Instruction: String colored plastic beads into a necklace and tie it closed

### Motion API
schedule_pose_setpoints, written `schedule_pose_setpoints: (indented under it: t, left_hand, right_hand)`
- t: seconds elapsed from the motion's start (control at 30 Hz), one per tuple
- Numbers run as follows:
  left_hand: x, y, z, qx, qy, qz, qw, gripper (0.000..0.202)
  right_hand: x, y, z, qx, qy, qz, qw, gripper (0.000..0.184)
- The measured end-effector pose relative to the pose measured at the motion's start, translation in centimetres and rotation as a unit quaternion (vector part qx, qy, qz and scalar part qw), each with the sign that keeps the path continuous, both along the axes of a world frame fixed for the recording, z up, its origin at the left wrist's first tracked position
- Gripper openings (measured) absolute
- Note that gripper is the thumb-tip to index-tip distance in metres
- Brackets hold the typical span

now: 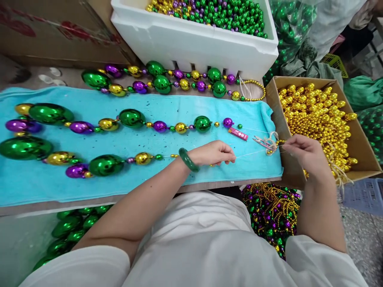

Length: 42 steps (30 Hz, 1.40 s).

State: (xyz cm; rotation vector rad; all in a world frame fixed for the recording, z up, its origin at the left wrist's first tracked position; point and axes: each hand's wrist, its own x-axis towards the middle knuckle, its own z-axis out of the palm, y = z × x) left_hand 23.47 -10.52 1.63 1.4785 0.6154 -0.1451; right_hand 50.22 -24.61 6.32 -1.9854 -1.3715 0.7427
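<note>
My left hand (213, 153), with a green bangle (188, 160) on its wrist, rests on the turquoise towel (167, 139) and pinches a thin white thread (253, 151). The thread runs right to my right hand (302, 151), whose fingers pinch it beside a few small gold beads (279, 142). Left of my left hand the thread carries a strand of large green, gold and purple beads (106, 164). Small scissors (263, 140) and a red lighter (238, 133) lie on the towel just beyond the thread.
A second bead strand (131, 118) crosses the towel, another (161, 81) lies behind it. A white foam box (194, 40) of mixed beads stands at the back. A cardboard box (363, 143) of gold beads sits at the right. Bagged beads (272, 211) lie below.
</note>
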Motion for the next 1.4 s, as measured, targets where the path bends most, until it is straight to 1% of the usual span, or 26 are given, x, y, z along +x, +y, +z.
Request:
schedule_pose_setpoints:
  t: [0.07,0.1,0.13,0.2,0.23,0.27,0.33,0.37,0.4,0.47,0.57,0.6,0.67,0.7,0.77,0.8,0.87,0.93,1.0,1.03,1.1,1.17,1.23,1.3,1.33,1.4]
  left_hand:
    - [-0.1,0.1,-0.6,0.018,0.008,0.006,1.0,0.026]
    - [-0.1,0.0,-0.9,0.027,0.011,0.01,1.0,0.026]
    - [0.1,-0.1,-1.1,0.038,0.012,0.017,0.999,0.026]
    - [0.6,-0.6,-1.3,0.062,0.005,0.042,0.997,0.026]
    - [0.9,-1.0,-1.4,0.072,-0.007,0.058,0.996,0.025]
    - [1.1,-1.3,-1.4,0.08,-0.023,0.074,0.994,0.023]
    - [1.3,-2.0,-1.5,0.085,-0.061,0.099,0.99,0.021]
    - [1.2,-2.4,-1.6,0.086,-0.068,0.109,0.988,0.022]
    - [1.1,-2.6,-1.7,0.081,-0.069,0.118,0.987,0.024]
    - [0.6,-3.0,-2.0,0.061,-0.059,0.138,0.987,0.03]
    - [-0.4,-3.2,-2.4,0.042,-0.05,0.168,0.984,0.033]
    - [-0.9,-3.2,-2.4,0.053,-0.055,0.176,0.981,0.031]
    - [-2.2,-3.2,-2.2,0.119,-0.074,0.193,0.971,0.027]
    - [-3.1,-3.1,-2.0,0.171,-0.085,0.201,0.961,0.025]
    - [-5.7,-2.9,-1.4,0.303,-0.084,0.213,0.925,0.024]
    - [-7.3,-2.8,-1.1,0.364,-0.061,0.211,0.905,0.025]
    - [-10.9,-2.7,-0.8,0.481,0.023,0.193,0.855,0.027]
    - [-14.2,-2.9,-1.2,0.563,0.113,0.155,0.804,0.028]
    - [-16.7,-3.4,-2.1,0.612,0.167,0.133,0.762,0.027]
    - [-17.6,-3.7,-2.6,0.627,0.182,0.127,0.746,0.027]
    - [-18.6,-4.3,-3.8,0.644,0.192,0.132,0.729,0.025]
    - [-19.1,-4.5,-4.8,0.645,0.183,0.142,0.728,0.024]
    - [-19.5,-4.1,-5.5,0.643,0.166,0.131,0.736,0.025]
    - [-20.1,-3.1,-5.7,0.655,0.147,0.091,0.736,0.026]
    - [-20.5,-2.6,-5.7,0.663,0.138,0.066,0.733,0.026]
    - [-21.2,-1.4,-5.4,0.674,0.124,0.021,0.728,0.025]
  right_hand:
    - [0.6,-0.3,0.2,-0.04,-0.07,-0.026,0.996,0.013]
    - [0.2,-0.3,0.3,-0.047,-0.123,-0.025,0.991,0.012]
    - [-0.6,-0.1,0.3,-0.034,-0.175,-0.017,0.984,0.014]
    - [-3.4,0.4,0.1,0.032,-0.232,0.026,0.972,0.024]
    - [-5.1,0.8,-0.2,0.064,-0.223,0.064,0.971,0.029]
    - [-6.7,1.2,-0.6,0.082,-0.195,0.11,0.971,0.033]
    - [-9.4,1.9,-1.7,0.082,-0.132,0.182,0.971,0.037]
    - [-10.3,2.2,-2.4,0.072,-0.109,0.195,0.972,0.037]
    - [-10.9,2.5,-3.1,0.059,-0.095,0.191,0.975,0.036]
    - [-11.4,2.9,-4.3,0.026,-0.086,0.162,0.983,0.03]
    - [-11.0,3.2,-5.1,-0.025,-0.113,0.131,0.985,0.025]
    - [-10.8,3.2,-5.1,-0.038,-0.126,0.128,0.983,0.025]
    - [-10.3,3.0,-4.9,-0.061,-0.147,0.124,0.979,0.027]
    - [-9.9,2.9,-4.8,-0.071,-0.154,0.12,0.978,0.028]
    - [-8.9,2.8,-5.0,-0.095,-0.167,0.104,0.976,0.031]
    - [-8.4,2.7,-5.2,-0.109,-0.175,0.093,0.974,0.032]
    - [-7.2,2.4,-5.9,-0.115,-0.192,0.082,0.971,0.029]
    - [-6.4,2.1,-6.6,-0.069,-0.205,0.105,0.971,0.024]
    - [-6.0,1.9,-7.0,0.008,-0.215,0.134,0.967,0.021]
    - [-5.9,1.8,-7.1,0.039,-0.216,0.136,0.966,0.02]
    - [-6.1,1.7,-7.1,0.063,-0.197,0.109,0.972,0.018]
    - [-6.2,1.8,-7.0,0.041,-0.134,0.058,0.988,0.014]
    - [-6.3,1.8,-7.1,-0.019,-0.059,-0.002,0.998,0.011]
    - [-6.1,1.8,-7.3,-0.088,-0.02,-0.052,0.995,0.013]
    - [-6.0,1.7,-7.4,-0.117,-0.014,-0.064,0.991,0.014]
    - [-5.8,1.6,-7.8,-0.161,-0.023,-0.064,0.985,0.018]
